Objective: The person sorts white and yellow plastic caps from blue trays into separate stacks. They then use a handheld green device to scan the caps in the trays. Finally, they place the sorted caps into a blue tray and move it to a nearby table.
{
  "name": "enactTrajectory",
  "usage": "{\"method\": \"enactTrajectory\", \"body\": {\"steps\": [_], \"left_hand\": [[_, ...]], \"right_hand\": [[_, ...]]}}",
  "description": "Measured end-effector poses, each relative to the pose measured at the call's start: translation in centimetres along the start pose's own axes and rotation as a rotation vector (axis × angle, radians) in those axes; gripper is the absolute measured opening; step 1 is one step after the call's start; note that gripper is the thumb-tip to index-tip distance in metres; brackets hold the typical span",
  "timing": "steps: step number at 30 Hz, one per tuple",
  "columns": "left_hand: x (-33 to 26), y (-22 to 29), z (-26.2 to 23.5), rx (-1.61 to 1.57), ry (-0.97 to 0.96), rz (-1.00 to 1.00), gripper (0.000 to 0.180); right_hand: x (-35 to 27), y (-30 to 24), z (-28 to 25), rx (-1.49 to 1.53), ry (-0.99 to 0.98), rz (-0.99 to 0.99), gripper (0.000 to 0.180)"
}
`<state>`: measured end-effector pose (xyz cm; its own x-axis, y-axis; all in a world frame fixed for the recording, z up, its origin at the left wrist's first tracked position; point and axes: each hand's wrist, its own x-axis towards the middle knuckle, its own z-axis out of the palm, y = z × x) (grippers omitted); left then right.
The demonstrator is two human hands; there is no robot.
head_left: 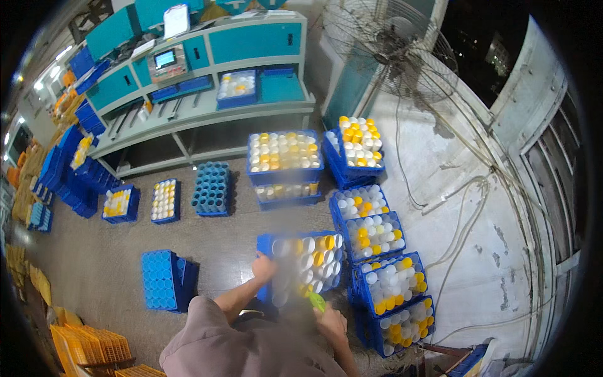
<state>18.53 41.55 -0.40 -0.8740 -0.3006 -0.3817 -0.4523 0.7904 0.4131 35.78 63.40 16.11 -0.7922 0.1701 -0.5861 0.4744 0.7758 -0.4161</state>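
A blue crate [264, 243] stands in front of me, filled with upright white and yellow tubes [319, 259]. My left hand [264, 269] is closed at the crate's left edge, gripping it. Close to the crate's near right corner, my right hand [331, 322] is wrapped round a bright green handheld tool [318, 301]. Its front end points at the nearest tubes; the exact kind is too small to make out. A blurred smear runs down the middle of the view and hides part of the crate's left side.
Stacked crates of tubes [380, 235] line the right side, touching or nearly touching my crate. Beyond it stands another stack [284, 168]. Crates of blue tubes [160, 276] sit at left. A workbench [207, 113] spans the back; orange crates [94, 344] lie near left. A large fan [389, 47] stands far right.
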Motion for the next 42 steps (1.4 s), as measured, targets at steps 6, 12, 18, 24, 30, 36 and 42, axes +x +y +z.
{"method": "enactTrajectory", "body": {"steps": [6, 12, 18, 24, 30, 36, 42], "left_hand": [[0.3, -9.2, -1.0, 0.092, 0.084, 0.016, 0.084], [0.7, -11.2, -4.0, 0.086, 0.127, 0.02, 0.08], [0.7, -12.7, -5.3, 0.029, 0.136, 0.029, 0.084], [-0.3, -14.7, -5.7, 0.001, 0.104, -0.035, 0.072], [-3.6, -14.3, -7.5, -0.093, 0.129, -0.1, 0.065], [-5.6, -14.0, -7.4, -0.082, 0.126, -0.079, 0.069], [-6.8, -13.2, -7.4, -0.065, 0.155, -0.037, 0.074]], "right_hand": [[0.2, -4.6, 2.8, -0.093, -0.027, -0.135, 0.052], [1.1, -8.3, 4.2, -0.156, 0.01, -0.142, 0.047], [1.0, -9.4, 3.0, -0.177, -0.037, -0.229, 0.046], [0.6, -8.6, 3.5, -0.228, 0.001, -0.262, 0.04], [-0.2, -7.4, 5.0, -0.289, 0.008, -0.367, 0.04], [-1.9, -6.3, 5.2, -0.293, 0.051, -0.408, 0.038], [-3.5, -6.2, 5.7, -0.28, -0.014, -0.448, 0.039]]}}
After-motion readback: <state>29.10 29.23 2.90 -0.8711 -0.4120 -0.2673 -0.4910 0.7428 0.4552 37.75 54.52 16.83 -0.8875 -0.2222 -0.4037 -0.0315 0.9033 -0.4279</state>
